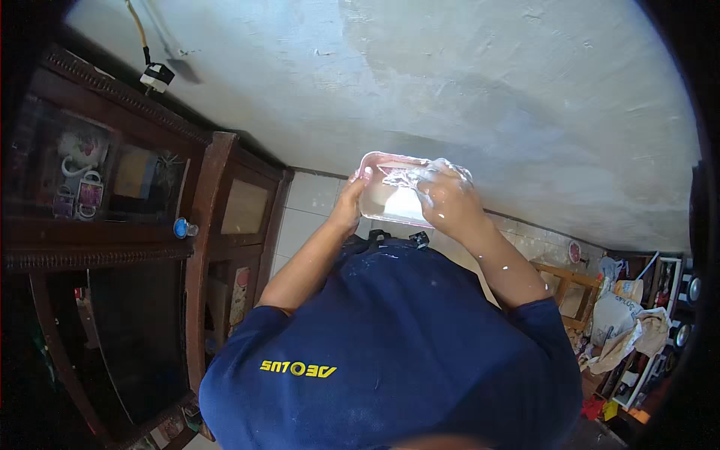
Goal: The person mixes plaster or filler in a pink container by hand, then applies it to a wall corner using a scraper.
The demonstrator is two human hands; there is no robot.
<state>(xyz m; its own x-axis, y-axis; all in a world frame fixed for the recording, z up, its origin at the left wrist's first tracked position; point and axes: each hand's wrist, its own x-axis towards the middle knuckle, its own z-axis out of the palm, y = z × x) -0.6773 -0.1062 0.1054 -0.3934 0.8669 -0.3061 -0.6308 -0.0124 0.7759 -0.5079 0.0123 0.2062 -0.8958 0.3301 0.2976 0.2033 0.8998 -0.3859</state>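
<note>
I hold a clear, pink-rimmed plastic container [390, 201] in front of me, with white paste inside it. My left hand [349, 204] grips its left side. My right hand [448, 201], smeared with white paste, is clamped over its top right end, and its fingers press on something crumpled and shiny, like clear film. White splashes dot my right forearm and my navy shirt [390, 345]. The container's far end is close to the pale plastered wall [465, 90].
A dark wooden cabinet [202, 225] with glass doors stands at the left, with mugs behind the glass. Pale floor tiles [307, 199] run along the wall's foot. At the right are a wooden frame [574, 281], bags and cluttered shelves [637, 330]. A plug and cable [156, 75] hang on the wall.
</note>
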